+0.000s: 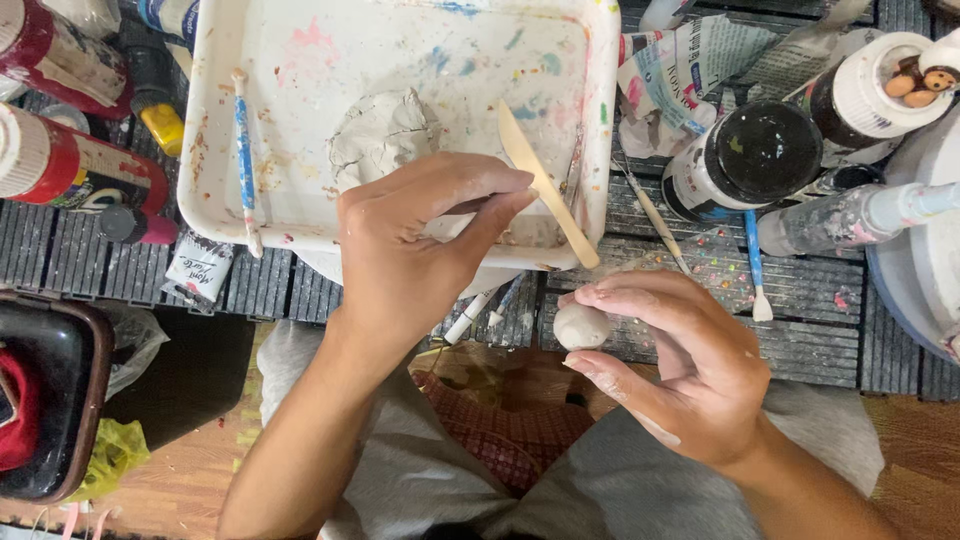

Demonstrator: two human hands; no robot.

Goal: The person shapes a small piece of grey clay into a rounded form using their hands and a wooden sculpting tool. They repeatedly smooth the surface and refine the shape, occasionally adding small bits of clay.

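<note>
My right hand [680, 365] holds a small grey-white clay ball [581, 326] between thumb and fingertips, just below the tray's near edge. My left hand [420, 245] grips a flat wooden modelling tool [545, 185], which slants across the tray's right part. Its tip points up toward the tray's middle. A lump of grey clay [380, 135] lies in the white paint-stained tray [210, 120], just above my left hand. A blue-and-white brush [244, 160] rests along the tray's left side.
Red paint bottles [75, 170] lie left of the tray. Black and white paint bottles [745, 160] and crumpled newspaper [690, 70] sit to the right, with brushes [755, 270] on the slatted floor. A dark bin [45, 395] stands at lower left. My grey-clad knees fill the bottom.
</note>
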